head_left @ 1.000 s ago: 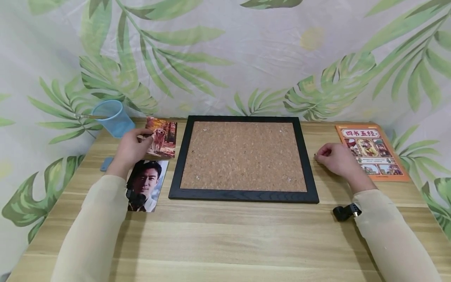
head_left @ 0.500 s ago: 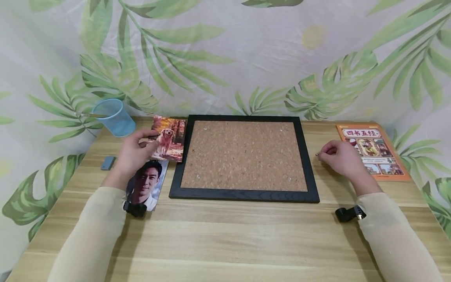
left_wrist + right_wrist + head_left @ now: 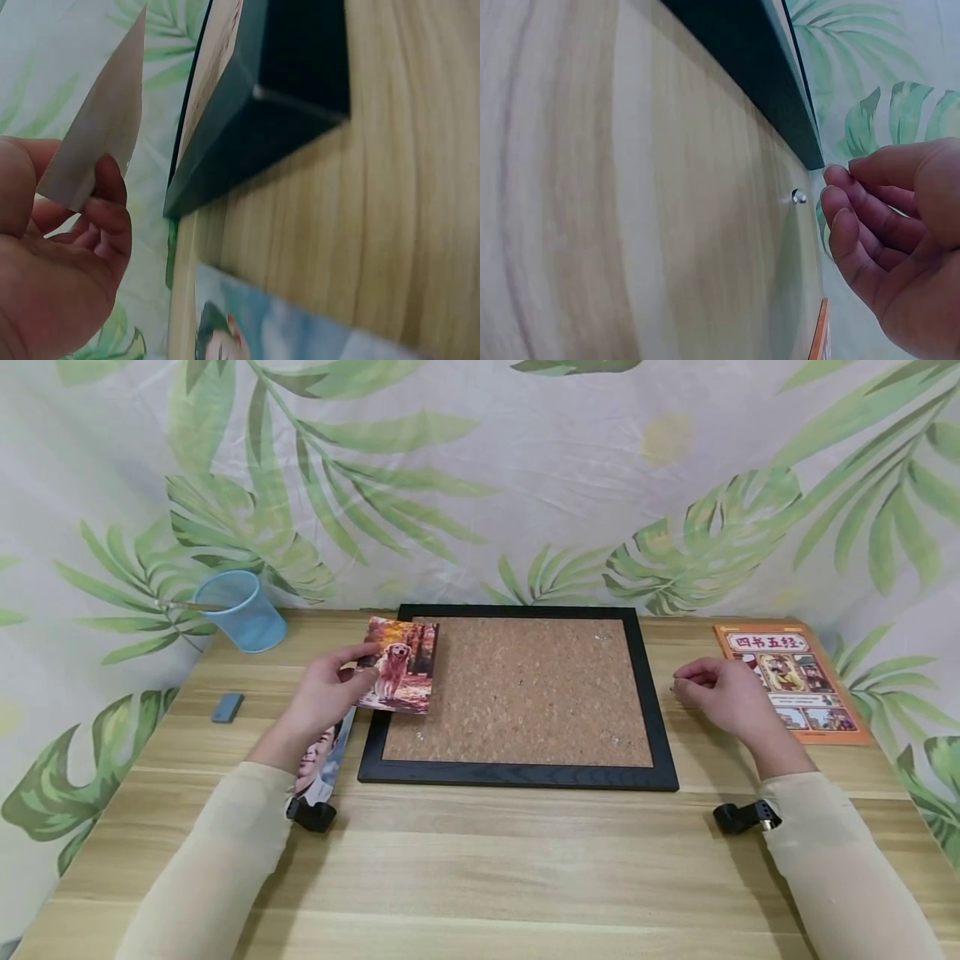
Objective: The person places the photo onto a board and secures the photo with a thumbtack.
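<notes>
Dog photo (image 3: pixel 407 668) held up over the left side of the corkboard (image 3: pixel 517 774)

To the left of the left hand (image 3: pixel 330 689), a blue block (image 3: pixel 227 707) lies near the slanting left edge of the worktop (image 3: pixel 510 868); beyond that hand, close to the far edge, stands a blue cup (image 3: pixel 253 622) with a thin stick (image 3: pixel 197 606) poking out to the left. A portrait photo (image 3: pixel 318 768) lies partly hidden beneath the left wrist. The left hand pinches the dog photo by its left edge, and the left wrist view shows it raised and tilted, apart from the board. From the head it overlaps the left rail, with bare cork stretching from its right edge towards the right hand (image 3: pixel 731 697). Its long axis runs away from the person, the top leaning slightly right, the dog upright to the person's eye. A small shiny pin (image 3: pixel 799 196) sits just beside the right fingertips. The right thumb and forefinger curl towards each other; I cannot tell whether anything is between them. Partly behind the right hand and to its right lies an orange-bordered booklet (image 3: pixel 798 681)
</notes>
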Action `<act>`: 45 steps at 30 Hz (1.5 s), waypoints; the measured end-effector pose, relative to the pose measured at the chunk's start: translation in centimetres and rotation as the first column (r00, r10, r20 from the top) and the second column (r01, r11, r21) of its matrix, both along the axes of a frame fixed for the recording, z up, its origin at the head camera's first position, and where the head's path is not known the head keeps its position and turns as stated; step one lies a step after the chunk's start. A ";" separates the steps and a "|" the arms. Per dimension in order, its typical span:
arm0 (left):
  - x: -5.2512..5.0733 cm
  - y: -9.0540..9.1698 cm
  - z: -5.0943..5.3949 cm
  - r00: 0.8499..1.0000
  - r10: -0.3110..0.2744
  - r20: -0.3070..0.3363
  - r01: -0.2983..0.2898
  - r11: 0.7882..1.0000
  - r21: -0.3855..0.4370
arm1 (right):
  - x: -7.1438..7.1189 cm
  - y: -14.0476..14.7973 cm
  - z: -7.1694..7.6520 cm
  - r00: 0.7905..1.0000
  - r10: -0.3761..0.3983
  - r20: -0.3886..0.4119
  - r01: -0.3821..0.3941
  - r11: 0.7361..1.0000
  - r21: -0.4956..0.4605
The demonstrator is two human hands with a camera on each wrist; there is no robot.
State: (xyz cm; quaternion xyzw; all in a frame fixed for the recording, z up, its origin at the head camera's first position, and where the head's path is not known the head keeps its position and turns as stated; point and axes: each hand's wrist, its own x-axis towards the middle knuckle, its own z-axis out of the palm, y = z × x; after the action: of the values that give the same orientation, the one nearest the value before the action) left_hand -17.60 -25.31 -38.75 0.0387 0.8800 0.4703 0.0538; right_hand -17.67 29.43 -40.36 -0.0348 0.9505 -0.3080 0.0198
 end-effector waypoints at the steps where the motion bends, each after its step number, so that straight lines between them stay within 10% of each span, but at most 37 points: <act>1: 0.0 0.3 0.0 1.000 -0.006 0.006 0.006 1.000 -0.012 | 0.0 -0.1 0.1 1.000 0.002 -0.006 -0.002 1.000 0.002; 20: -0.8 4.9 -1.5 0.985 -0.172 0.008 0.172 0.980 -0.099 | 0.9 -3.6 2.1 0.994 0.101 -0.031 -0.103 0.993 -0.065; 30: -1.5 6.9 -1.5 0.955 -0.292 0.049 0.296 0.933 -0.208 | 0.8 -6.0 2.5 0.985 0.171 -0.015 -0.171 0.980 -0.097; 45: -2.6 8.2 -1.6 0.944 -0.317 0.087 0.326 0.866 -0.379 | -1.4 -10.1 2.9 0.972 0.210 0.109 -0.168 0.937 -0.308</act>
State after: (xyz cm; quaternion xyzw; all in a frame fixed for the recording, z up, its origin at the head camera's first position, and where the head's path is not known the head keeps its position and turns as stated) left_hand -20.21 -17.06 -40.37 0.1680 0.9361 0.2715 0.1474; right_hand -19.09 19.36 -37.42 -0.1069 0.8820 -0.4453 0.1108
